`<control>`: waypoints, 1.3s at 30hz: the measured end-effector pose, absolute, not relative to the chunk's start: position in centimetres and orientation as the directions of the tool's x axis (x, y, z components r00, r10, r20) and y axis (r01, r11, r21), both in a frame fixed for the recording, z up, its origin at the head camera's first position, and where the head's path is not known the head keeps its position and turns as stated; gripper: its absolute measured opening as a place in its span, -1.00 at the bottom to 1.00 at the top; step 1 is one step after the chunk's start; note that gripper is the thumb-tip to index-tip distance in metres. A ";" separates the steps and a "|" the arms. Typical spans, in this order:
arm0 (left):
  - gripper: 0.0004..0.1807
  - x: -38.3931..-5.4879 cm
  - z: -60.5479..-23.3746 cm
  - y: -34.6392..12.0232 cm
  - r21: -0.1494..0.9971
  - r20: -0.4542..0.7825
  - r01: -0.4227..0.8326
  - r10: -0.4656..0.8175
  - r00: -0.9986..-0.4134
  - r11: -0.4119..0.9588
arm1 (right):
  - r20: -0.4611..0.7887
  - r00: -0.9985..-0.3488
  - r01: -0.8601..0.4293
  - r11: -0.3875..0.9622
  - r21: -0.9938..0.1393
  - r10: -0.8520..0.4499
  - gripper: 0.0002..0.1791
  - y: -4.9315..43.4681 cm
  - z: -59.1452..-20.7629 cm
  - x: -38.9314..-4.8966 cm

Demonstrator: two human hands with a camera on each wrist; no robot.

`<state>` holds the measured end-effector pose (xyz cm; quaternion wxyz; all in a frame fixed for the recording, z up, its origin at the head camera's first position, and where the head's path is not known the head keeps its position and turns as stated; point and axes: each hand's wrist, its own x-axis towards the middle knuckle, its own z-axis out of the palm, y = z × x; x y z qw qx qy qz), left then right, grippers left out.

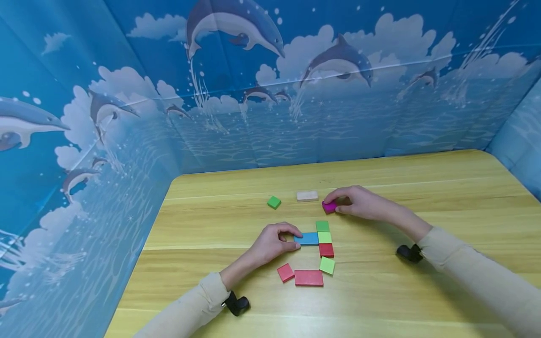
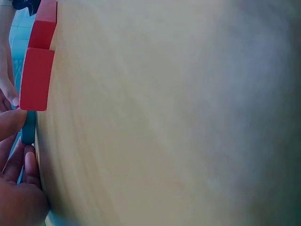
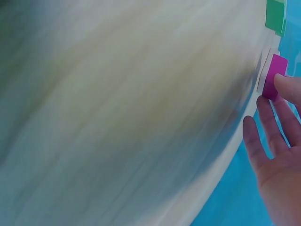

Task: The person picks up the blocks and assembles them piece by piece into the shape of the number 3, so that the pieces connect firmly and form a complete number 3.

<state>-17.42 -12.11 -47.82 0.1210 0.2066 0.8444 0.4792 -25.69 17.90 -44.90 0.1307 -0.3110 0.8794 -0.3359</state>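
My left hand (image 1: 272,241) pinches the left end of a blue rectangular block (image 1: 308,239) between thumb and fingers. That block's right end meets a column of small square blocks: green (image 1: 322,226), light green (image 1: 324,237) and red (image 1: 326,250). Farther back, my right hand (image 1: 359,202) grips a magenta block (image 1: 329,207) with thumb and fingertips. In the right wrist view the magenta block (image 3: 274,77) shows its side, thumb against it. The left wrist view catches the blue block (image 2: 28,128) between the left fingers, beyond the red blocks.
Nearer the body lie a wide red block (image 1: 308,278), a tilted small red block (image 1: 285,272) and a tilted light green block (image 1: 327,265). Toward the back are a green block (image 1: 274,202) and a pale wooden block (image 1: 307,196). Dolphin-printed cloth (image 1: 270,117) stands behind the table (image 1: 422,281).
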 end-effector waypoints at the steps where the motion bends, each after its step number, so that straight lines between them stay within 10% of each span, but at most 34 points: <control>1: -0.82 -17.4 -47.8 -12.1 0.859 -0.006 0.233 0.465 -0.885 0.457 | -0.021 -0.768 -0.464 0.580 -0.670 -0.640 -0.64 17.8 -44.9 -25.7; 39: -0.82 -17.5 -47.8 -12.0 0.860 -0.015 0.219 0.452 -0.892 0.460 | -0.012 -0.692 -0.531 0.520 -0.669 -0.722 -0.65 15.3 -45.1 -25.1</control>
